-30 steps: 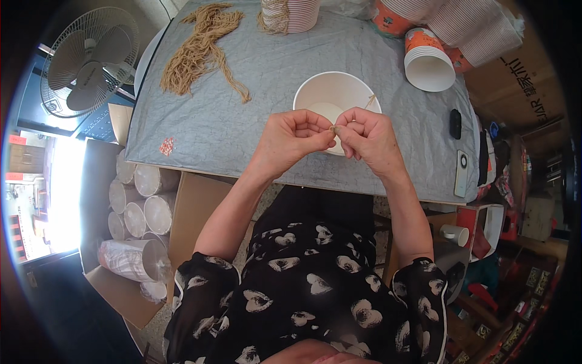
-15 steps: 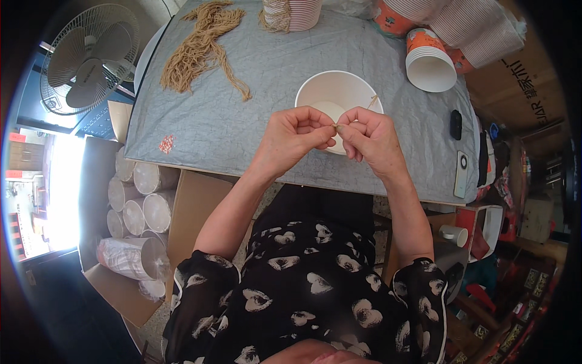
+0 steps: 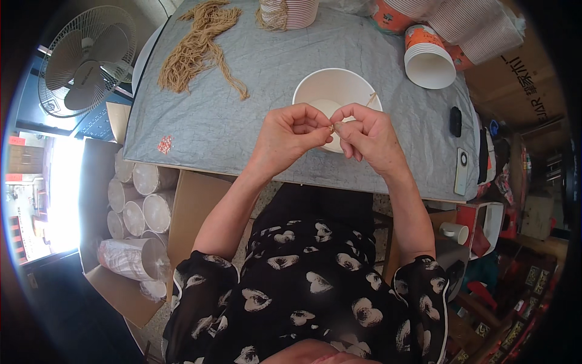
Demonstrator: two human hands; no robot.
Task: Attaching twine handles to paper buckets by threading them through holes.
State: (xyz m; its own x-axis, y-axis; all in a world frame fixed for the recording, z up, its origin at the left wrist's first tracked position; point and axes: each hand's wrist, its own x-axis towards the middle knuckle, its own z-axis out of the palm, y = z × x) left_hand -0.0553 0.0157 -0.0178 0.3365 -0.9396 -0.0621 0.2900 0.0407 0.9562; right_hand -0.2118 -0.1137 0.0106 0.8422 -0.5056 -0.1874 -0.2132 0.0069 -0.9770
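My left hand (image 3: 290,134) and my right hand (image 3: 371,136) meet over the near side of a white paper bucket (image 3: 315,88). Thumb and forefinger of each are pinched together on a small tan bit, apparently the end of a cord; the fingers hide most of it. Another bit of tan cord (image 3: 373,97) shows at the bucket's right rim. The bucket stands upright on the grey-covered table, and its inside is white. Toward the back left lies a loose bundle of tan cords (image 3: 203,51), out of reach of both hands.
A striped stack of buckets (image 3: 294,13) with cord around it stands at the back. Orange-and-white buckets (image 3: 430,64) lie at the back right. A black object (image 3: 455,122) and a phone (image 3: 461,171) sit near the right edge. Left below, a carton (image 3: 197,212) holds wrapped tubs; red bits (image 3: 164,144) lie on the cloth.
The pinched fingertips have shifted slightly, and a little more of the tan bit shows between them. The bucket and everything else stay in place.
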